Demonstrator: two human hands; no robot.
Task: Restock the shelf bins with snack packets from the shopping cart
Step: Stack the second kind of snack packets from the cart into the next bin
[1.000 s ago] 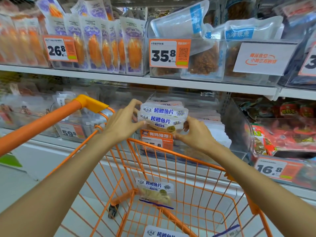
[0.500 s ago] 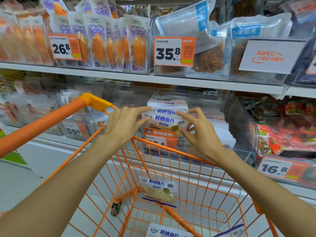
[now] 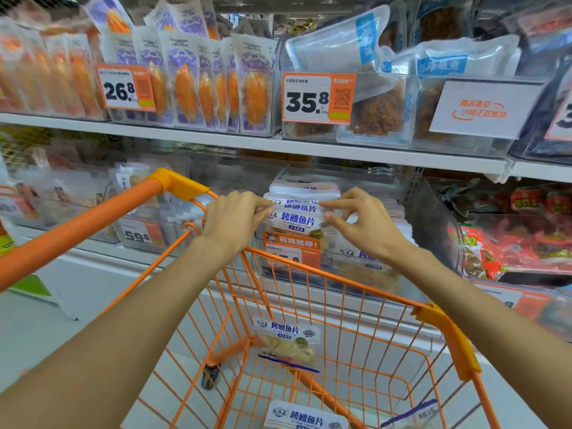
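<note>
On the lower shelf: we see a clear plastic bin [image 3: 428, 209] stacked with white blue-lettered fish packets [image 3: 298, 219].
Hands: our left hand [image 3: 233, 219] and right hand [image 3: 360, 226] pinch the top packets' ends.
Below: orange wire cart [image 3: 340, 305].

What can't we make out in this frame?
- Price on the orange tag under the cod packets, head view: cut by the cart rim.
- Bottom cart packet: cropped by the frame edge.
- Left lower bins: blurred, contents unreadable.
- Right hand palm: faces away.
</note>
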